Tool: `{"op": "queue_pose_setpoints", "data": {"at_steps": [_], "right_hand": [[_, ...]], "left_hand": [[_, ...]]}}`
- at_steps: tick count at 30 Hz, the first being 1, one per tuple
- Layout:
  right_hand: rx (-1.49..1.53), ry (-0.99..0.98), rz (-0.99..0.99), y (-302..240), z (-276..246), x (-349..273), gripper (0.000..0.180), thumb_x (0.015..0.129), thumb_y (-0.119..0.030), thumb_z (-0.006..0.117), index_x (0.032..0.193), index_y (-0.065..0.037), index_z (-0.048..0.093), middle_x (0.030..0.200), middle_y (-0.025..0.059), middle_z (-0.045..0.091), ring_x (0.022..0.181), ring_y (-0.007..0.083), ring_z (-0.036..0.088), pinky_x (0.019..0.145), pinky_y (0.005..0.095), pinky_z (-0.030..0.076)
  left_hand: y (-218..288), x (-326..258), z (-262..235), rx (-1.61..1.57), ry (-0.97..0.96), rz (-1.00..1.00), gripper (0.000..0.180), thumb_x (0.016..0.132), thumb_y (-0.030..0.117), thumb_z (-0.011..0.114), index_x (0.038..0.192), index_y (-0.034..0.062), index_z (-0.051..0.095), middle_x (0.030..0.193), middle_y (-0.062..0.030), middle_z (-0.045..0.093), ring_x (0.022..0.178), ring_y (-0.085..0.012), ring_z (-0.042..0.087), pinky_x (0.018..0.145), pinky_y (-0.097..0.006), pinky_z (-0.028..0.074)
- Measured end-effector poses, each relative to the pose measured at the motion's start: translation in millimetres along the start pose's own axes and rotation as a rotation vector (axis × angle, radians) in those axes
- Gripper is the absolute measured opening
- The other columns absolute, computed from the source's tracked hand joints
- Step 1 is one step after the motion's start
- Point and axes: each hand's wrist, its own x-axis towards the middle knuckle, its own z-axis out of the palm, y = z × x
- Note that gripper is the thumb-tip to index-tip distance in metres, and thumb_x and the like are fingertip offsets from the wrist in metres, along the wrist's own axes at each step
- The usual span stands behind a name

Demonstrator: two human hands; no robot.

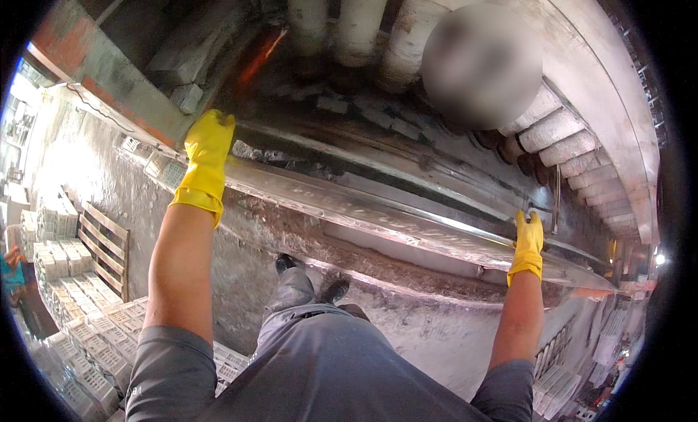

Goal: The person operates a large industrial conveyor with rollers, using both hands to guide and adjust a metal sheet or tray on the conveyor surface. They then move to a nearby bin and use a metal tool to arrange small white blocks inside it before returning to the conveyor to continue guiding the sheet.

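A yellow rubber glove covers each of my hands. My left hand (207, 149) is closed at the left end of a long metal trough (349, 196), beside a worn, rust-marked beam (109, 87). Its fingers curl over the far side, which hides what they grip. Farther right, my right hand (528, 240) is also closed at the trough's shiny edge. A thin upright rod (557, 196) stands just past its fingers; whether they hold anything is unclear. Between both hands runs a long, narrow metal bar (378, 171), level with the fingers.
Rows of pale, dusty cylinders (360, 25) line the machine beyond the trough. An orange glow (263, 57) shows in its dark interior. Stacked light-coloured slotted blocks (94, 327) and a wooden pallet (105, 244) stand at left. My shoes (334, 287) are near the machine's rough base.
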Motion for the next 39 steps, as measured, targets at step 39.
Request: {"op": "queue_pose_setpoints", "data": {"at_steps": [39], "right_hand": [[-0.13, 0.058, -0.087, -14.0, -8.8, 17.7, 0.066, 0.101, -0.051, 0.072, 0.148, -0.005, 0.065, 0.144, 0.022, 0.069, 0.117, 0.036, 0.072, 0.073, 0.0442, 0.066]], "left_hand": [[-11.2, 27.4, -0.7, 0.045, 0.057, 0.008, 0.045, 0.097, 0.048, 0.064, 0.11, 0.0064, 0.077, 0.11, -0.0255, 0.078, 0.105, -0.0485, 0.073, 0.094, -0.057, 0.058]]}}
